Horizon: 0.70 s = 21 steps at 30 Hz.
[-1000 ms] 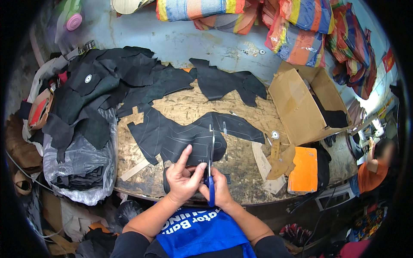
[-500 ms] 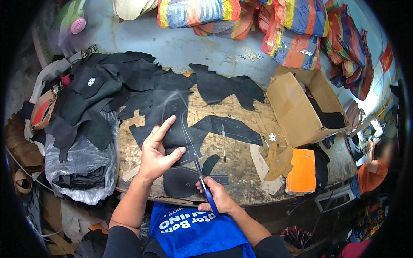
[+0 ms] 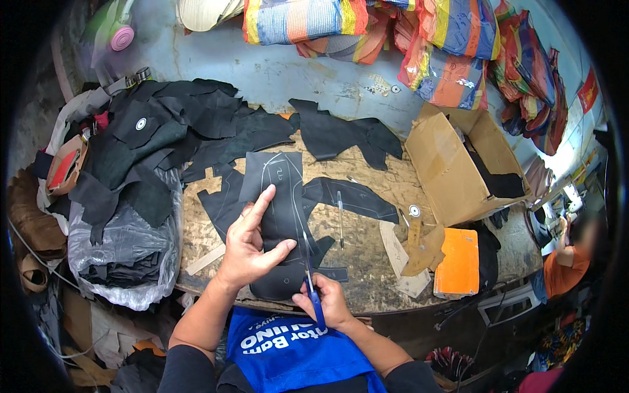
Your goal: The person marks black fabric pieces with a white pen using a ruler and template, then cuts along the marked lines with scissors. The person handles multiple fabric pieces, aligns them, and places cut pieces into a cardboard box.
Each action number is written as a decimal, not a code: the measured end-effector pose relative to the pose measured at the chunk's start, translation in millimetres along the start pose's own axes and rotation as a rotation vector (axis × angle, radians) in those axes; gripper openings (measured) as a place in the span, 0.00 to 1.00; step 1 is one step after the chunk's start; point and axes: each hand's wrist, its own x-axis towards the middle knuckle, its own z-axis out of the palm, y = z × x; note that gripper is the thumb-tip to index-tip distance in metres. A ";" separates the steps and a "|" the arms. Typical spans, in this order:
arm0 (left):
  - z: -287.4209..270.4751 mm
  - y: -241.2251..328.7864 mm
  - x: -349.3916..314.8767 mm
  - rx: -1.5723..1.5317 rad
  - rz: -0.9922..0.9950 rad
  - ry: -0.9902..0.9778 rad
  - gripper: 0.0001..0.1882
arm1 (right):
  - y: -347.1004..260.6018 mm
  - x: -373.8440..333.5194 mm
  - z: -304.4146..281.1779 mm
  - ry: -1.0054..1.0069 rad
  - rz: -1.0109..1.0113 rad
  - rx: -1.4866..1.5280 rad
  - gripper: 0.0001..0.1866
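A black leather piece [image 3: 283, 213] with pale drawn outlines lies in my left hand [image 3: 246, 252]. My index finger and thumb rest on its upper face; the other fingers are partly hidden. Blue-handled scissors [image 3: 316, 306] are gripped in my right hand [image 3: 333, 302], below and right of the left one. Their blades point away from me, along the right-hand outline of the leather piece. Beneath its lower end, a rounded black piece [image 3: 272, 288] lies at the table's front edge. Another marked black piece [image 3: 354, 198] and a pen [image 3: 340, 219] lie to the right.
Black leather scraps [image 3: 196, 111] are heaped at the back left, above a clear plastic bag [image 3: 124, 262]. An open cardboard box [image 3: 439, 170] stands at the right, behind an orange pad [image 3: 457, 262] and tan pattern pieces [image 3: 422, 249]. Farther right sits another person [image 3: 567, 268].
The leather piece has turned more upright and shifted right, together with my left hand. The scissors now point more straight ahead, and my right hand has moved slightly.
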 end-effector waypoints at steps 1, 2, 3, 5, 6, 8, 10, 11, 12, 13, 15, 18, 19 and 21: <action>1.3 -0.6 0.2 0.006 0.020 0.004 0.44 | -1.5 -1.0 2.9 0.057 0.005 0.004 0.12; 2.5 -1.0 0.0 0.015 0.036 0.026 0.43 | -2.5 -1.4 4.1 0.083 -0.001 -0.006 0.12; 3.9 -1.3 -0.5 -0.038 0.015 0.031 0.42 | -3.7 -2.1 5.4 0.091 -0.004 -0.026 0.12; 6.8 -1.7 -1.7 -0.140 -0.035 0.086 0.40 | -5.5 -1.8 5.7 0.090 0.001 -0.059 0.12; 6.1 -2.1 -1.4 -0.121 -0.024 0.067 0.39 | -6.3 -1.1 5.2 0.080 0.010 -0.072 0.12; 4.6 -2.4 -1.0 -0.108 -0.028 0.049 0.36 | -7.4 2.0 3.6 0.081 0.012 -0.041 0.13; 8.4 -0.1 -5.2 -0.166 -0.077 -0.004 0.35 | -7.4 8.2 2.2 0.093 0.011 0.042 0.15; 9.2 1.5 -7.6 -0.093 -0.089 -0.043 0.35 | -7.0 10.9 1.3 0.113 -0.031 0.050 0.15; 9.6 2.8 -9.3 -0.013 -0.065 -0.077 0.35 | -6.2 13.5 1.1 0.121 -0.061 0.053 0.15; 13.2 3.6 -10.3 -0.058 -0.037 -0.032 0.35 | -5.3 14.8 1.4 0.130 -0.091 0.057 0.15; 15.6 5.7 -12.2 -0.061 -0.052 -0.011 0.34 | -3.2 14.6 5.0 0.174 -0.064 0.056 0.14; 14.9 7.5 -12.4 -0.017 -0.059 -0.037 0.34 | 1.4 7.3 8.7 0.143 0.050 0.007 0.10; 14.2 7.9 -12.0 0.009 -0.056 -0.048 0.34 | 3.1 5.0 9.2 0.112 0.124 -0.042 0.09; 12.7 9.0 -12.6 0.018 -0.072 -0.064 0.34 | 6.1 2.7 9.3 0.122 0.093 -0.021 0.09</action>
